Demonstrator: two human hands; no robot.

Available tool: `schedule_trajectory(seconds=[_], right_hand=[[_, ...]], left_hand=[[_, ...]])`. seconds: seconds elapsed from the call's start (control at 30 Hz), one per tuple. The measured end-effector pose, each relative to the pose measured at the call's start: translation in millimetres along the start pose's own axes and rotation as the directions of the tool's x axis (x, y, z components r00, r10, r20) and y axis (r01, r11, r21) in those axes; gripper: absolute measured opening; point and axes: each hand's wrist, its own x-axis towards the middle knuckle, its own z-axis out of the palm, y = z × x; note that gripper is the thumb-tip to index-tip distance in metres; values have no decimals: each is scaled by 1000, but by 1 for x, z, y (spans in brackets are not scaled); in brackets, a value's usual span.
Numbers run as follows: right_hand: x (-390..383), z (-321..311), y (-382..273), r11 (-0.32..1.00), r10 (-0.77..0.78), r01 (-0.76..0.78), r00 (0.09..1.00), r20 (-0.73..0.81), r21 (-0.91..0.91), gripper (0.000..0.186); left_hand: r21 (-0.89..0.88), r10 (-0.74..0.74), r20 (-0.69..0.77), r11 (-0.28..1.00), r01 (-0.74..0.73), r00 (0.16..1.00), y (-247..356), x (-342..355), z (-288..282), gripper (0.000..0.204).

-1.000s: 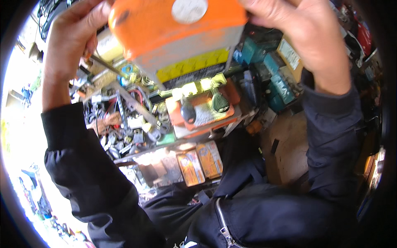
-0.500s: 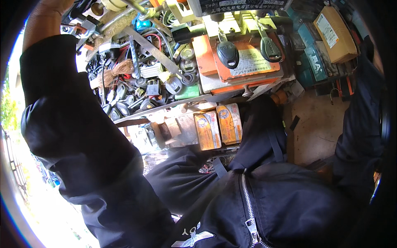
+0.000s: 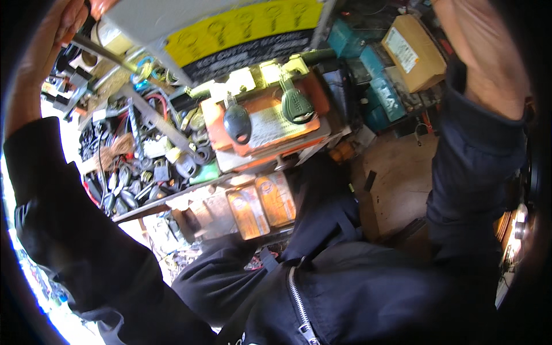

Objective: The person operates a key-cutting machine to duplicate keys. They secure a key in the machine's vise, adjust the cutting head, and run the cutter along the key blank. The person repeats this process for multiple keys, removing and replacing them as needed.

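A big box-shaped cover (image 3: pixel 230 29), grey with a yellow and black label and an orange corner, fills the top edge close to the camera. My left hand (image 3: pixel 54 40) is raised at the top left, and its fingers touch the cover's left corner. My right hand (image 3: pixel 483 57) is raised at the top right, blurred and apart from the cover's right edge, with its fingers cut off by the frame. Below stands an orange machine (image 3: pixel 264 123) with a dark key fob (image 3: pixel 237 123) and a green-grey key fob (image 3: pixel 297 104) lying on it.
A tray (image 3: pixel 138 210) crowded with keys, fobs and metal parts lies left of the machine. Orange packets (image 3: pixel 261 207) stand under it. A cardboard box (image 3: pixel 411 52) and teal boxes (image 3: pixel 368 86) sit at the right, above a brown wooden board (image 3: pixel 397 178).
One second ago both hands held the cover at top centre, orange face showing. Half a second ago it was above the picture. Now it is back, grey labelled side showing, right hand off it.
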Motion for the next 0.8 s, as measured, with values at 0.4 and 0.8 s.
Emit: schedule_trajectory(seconds=[0.4,0.8], right_hand=[[14,2,1,998,-62,62,998,12,11,44],[21,0,-1,995,-98,98,995,2,-6,48]], left_hand=[[-17,-45,-13,999,45,999,-36,7,-23,46],[-8,-85,-36,996,85,996,-47,6,-27,47]])
